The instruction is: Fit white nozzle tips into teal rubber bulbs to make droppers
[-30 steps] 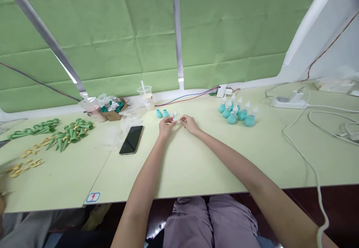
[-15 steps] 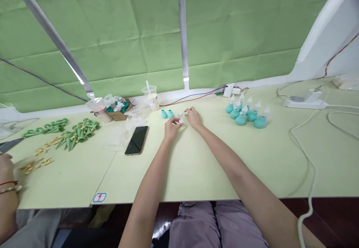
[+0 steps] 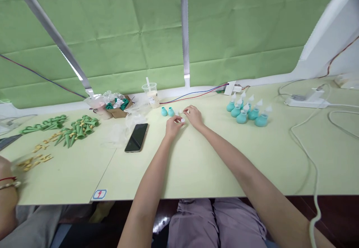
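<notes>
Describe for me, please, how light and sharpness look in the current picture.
Head view: soft shadow beside the left forearm, bright glare below the table; head view: wide-angle stretch toward the corners, power strip at right slightly soft; head view, centre: white piece in the left hand too small and blurred for detail.

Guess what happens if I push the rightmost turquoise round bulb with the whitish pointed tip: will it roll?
The rightmost turquoise round bulb could topple, since its whitish pointed tip makes it tall. Once down, its rounded body might roll. It's probably light, being smaller than the flat black phone.
</notes>
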The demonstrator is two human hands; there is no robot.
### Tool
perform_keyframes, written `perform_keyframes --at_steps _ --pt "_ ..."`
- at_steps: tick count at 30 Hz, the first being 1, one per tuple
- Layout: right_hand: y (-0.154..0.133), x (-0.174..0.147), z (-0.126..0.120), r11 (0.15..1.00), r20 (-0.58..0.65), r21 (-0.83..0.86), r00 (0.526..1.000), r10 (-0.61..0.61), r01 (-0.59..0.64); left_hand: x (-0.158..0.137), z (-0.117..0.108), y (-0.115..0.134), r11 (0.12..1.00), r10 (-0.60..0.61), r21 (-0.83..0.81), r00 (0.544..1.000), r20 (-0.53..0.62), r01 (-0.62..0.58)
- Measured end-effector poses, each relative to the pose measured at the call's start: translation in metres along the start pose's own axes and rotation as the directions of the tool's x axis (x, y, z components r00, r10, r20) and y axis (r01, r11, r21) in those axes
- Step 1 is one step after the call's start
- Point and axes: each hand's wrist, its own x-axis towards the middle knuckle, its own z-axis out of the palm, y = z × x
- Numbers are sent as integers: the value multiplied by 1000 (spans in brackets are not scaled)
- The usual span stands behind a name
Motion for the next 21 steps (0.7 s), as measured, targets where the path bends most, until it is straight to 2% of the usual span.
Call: perform_keyframes --at_steps 3,6,8,11,15,21 --pt "-4 -17 -16 985 -41 164 997 60 -53 0 1 0 1000 7 11 1000 30 -7" --pt "-4 -40 -36 952 -36 303 998 58 -44 -1 4 4 999 34 33 996 80 -37" --pt "-2 -55 -49 936 -26 351 999 45 -33 -4 7 9 994 83 55 990 117 -90" --pt "0 -67 -63 917 3 392 996 86 -80 -10 13 19 982 158 80 974 165 -173" --pt "2 -69 -66 886 116 428 983 143 -179 -16 17 28 971 190 107 961 201 -214" --pt "5 -67 -66 861 159 458 973 164 -220 -16 17 29 966 183 147 967 179 -210"
